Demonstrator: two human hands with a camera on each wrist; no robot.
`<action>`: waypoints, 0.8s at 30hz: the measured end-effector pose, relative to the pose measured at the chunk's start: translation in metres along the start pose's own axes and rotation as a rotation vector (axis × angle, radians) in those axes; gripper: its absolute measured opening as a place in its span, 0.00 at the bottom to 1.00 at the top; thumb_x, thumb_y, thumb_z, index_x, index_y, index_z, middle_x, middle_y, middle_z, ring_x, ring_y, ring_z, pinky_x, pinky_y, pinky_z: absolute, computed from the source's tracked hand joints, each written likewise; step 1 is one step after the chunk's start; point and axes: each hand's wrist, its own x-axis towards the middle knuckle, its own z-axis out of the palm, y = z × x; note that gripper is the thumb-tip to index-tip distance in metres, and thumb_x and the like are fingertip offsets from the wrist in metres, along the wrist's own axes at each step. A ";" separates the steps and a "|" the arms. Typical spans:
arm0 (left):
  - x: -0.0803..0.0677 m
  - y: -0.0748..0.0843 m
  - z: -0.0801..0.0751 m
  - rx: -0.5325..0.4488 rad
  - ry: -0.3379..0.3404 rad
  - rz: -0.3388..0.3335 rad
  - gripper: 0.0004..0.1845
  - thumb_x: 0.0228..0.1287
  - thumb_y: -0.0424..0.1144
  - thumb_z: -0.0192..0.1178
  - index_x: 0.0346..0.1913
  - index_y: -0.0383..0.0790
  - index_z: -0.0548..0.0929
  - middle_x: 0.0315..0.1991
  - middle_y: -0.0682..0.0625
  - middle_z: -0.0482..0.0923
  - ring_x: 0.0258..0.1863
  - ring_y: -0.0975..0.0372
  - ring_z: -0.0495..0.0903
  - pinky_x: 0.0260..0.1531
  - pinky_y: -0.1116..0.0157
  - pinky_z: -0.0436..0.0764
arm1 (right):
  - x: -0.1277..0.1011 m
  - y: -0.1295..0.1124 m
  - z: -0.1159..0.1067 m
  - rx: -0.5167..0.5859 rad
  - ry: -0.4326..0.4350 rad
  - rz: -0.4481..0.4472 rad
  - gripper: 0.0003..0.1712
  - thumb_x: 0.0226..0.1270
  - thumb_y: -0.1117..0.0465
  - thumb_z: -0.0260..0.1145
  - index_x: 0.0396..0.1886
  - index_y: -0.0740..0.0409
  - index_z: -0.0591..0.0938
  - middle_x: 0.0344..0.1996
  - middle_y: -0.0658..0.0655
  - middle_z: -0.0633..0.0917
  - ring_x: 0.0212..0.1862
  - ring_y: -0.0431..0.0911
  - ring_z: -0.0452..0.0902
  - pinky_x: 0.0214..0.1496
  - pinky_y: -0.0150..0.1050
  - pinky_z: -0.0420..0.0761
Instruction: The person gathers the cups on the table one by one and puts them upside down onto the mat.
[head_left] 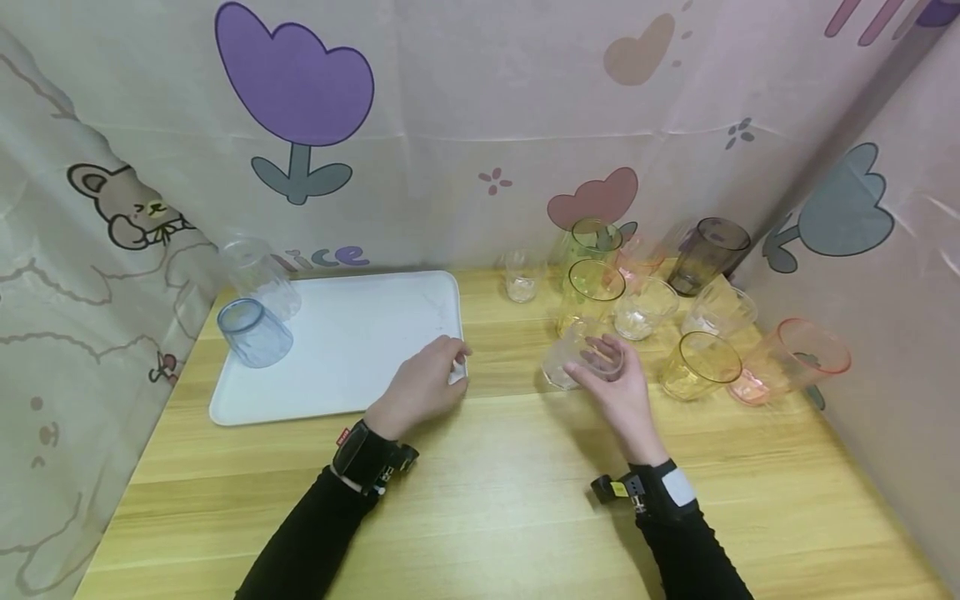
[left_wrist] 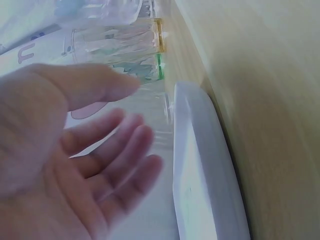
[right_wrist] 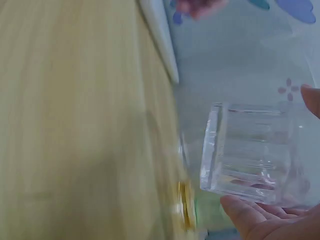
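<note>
Head view: the right hand [head_left: 617, 385] grips a clear ribbed cup [head_left: 572, 360], fingers curled round its side. The cup is tilted and sits low over the wooden table [head_left: 487, 483], just in front of a yellow cup [head_left: 591, 293]; whether it touches the table cannot be told. Behind stand a green cup [head_left: 592, 240], a dark cup [head_left: 705, 254], a small clear glass [head_left: 522, 277], further clear cups, a second yellow cup [head_left: 699, 365] and an orange cup [head_left: 787, 360] lying on its side. The left hand [head_left: 423, 385] rests at the near right corner of the white tray [head_left: 352, 350], fingers loosely bent on the rim, holding nothing. On the tray's far left stand a blue cup [head_left: 255, 332] and another clear cup [head_left: 258, 275].

Left wrist view: the left hand [left_wrist: 75, 150] is blurred, fingers [left_wrist: 125, 165] straight and slightly apart, next to the tray [left_wrist: 200, 175] edge. Yellow and green cup rims show behind.

Right wrist view: the clear ribbed cup [right_wrist: 250, 152] lies sideways in the grip, a thumb [right_wrist: 245, 215] under it and a fingertip [right_wrist: 312, 100] at its far side. The tray [right_wrist: 160, 40] edge lies well apart on the table [right_wrist: 75, 125].
</note>
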 end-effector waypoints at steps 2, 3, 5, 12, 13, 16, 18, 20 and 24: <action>0.001 0.000 -0.002 -0.023 0.053 0.010 0.24 0.66 0.38 0.70 0.62 0.35 0.78 0.54 0.46 0.79 0.50 0.57 0.80 0.44 0.59 0.84 | 0.002 -0.004 0.011 0.061 -0.019 0.001 0.50 0.68 0.66 0.73 0.80 0.66 0.52 0.75 0.64 0.68 0.72 0.58 0.69 0.59 0.27 0.79; 0.001 0.000 -0.002 -0.031 0.082 0.019 0.26 0.65 0.39 0.71 0.63 0.35 0.77 0.56 0.45 0.78 0.50 0.56 0.80 0.43 0.58 0.85 | 0.002 -0.007 0.016 0.093 -0.026 0.000 0.49 0.68 0.67 0.72 0.79 0.66 0.53 0.74 0.64 0.68 0.72 0.59 0.69 0.60 0.28 0.79; 0.002 0.000 -0.004 -0.050 0.135 0.041 0.31 0.64 0.40 0.73 0.66 0.34 0.74 0.59 0.43 0.77 0.53 0.54 0.80 0.44 0.56 0.85 | 0.003 -0.011 0.027 0.150 -0.036 -0.003 0.46 0.69 0.69 0.71 0.78 0.68 0.54 0.73 0.65 0.69 0.72 0.60 0.70 0.60 0.29 0.80; 0.003 0.000 -0.010 -0.145 0.277 0.178 0.45 0.57 0.44 0.79 0.71 0.32 0.67 0.68 0.39 0.71 0.60 0.50 0.76 0.54 0.54 0.83 | 0.005 -0.026 0.062 0.330 -0.109 -0.003 0.34 0.75 0.69 0.63 0.73 0.67 0.59 0.70 0.66 0.71 0.64 0.50 0.77 0.64 0.38 0.80; 0.003 0.000 -0.011 -0.168 0.285 0.203 0.46 0.56 0.43 0.80 0.72 0.32 0.66 0.68 0.39 0.70 0.61 0.50 0.76 0.56 0.54 0.83 | 0.006 -0.027 0.067 0.350 -0.120 -0.005 0.32 0.75 0.68 0.63 0.72 0.67 0.60 0.70 0.66 0.72 0.62 0.48 0.78 0.64 0.39 0.80; 0.003 0.002 -0.017 -0.234 0.300 0.276 0.49 0.53 0.41 0.81 0.73 0.30 0.64 0.69 0.38 0.69 0.63 0.49 0.74 0.60 0.53 0.81 | 0.006 -0.032 0.079 0.409 -0.151 -0.019 0.28 0.76 0.63 0.63 0.68 0.65 0.64 0.68 0.66 0.74 0.58 0.45 0.81 0.64 0.42 0.81; 0.001 0.002 -0.021 -0.270 0.314 0.309 0.50 0.51 0.40 0.82 0.74 0.31 0.64 0.70 0.38 0.68 0.64 0.49 0.74 0.61 0.52 0.80 | 0.006 -0.035 0.088 0.438 -0.177 -0.035 0.29 0.75 0.57 0.66 0.66 0.65 0.66 0.65 0.65 0.75 0.57 0.44 0.81 0.62 0.41 0.82; 0.000 0.001 -0.026 -0.299 0.340 0.334 0.51 0.49 0.39 0.82 0.74 0.31 0.64 0.70 0.38 0.68 0.64 0.49 0.74 0.60 0.50 0.80 | 0.006 -0.037 0.096 0.473 -0.207 -0.044 0.34 0.72 0.49 0.69 0.66 0.64 0.67 0.63 0.61 0.77 0.57 0.44 0.81 0.61 0.40 0.83; -0.004 -0.001 -0.035 -0.318 0.410 0.366 0.51 0.47 0.37 0.83 0.73 0.32 0.66 0.68 0.39 0.70 0.64 0.50 0.73 0.59 0.51 0.80 | 0.006 -0.042 0.113 0.559 -0.277 -0.040 0.46 0.61 0.35 0.75 0.64 0.61 0.69 0.60 0.57 0.79 0.57 0.44 0.82 0.60 0.40 0.83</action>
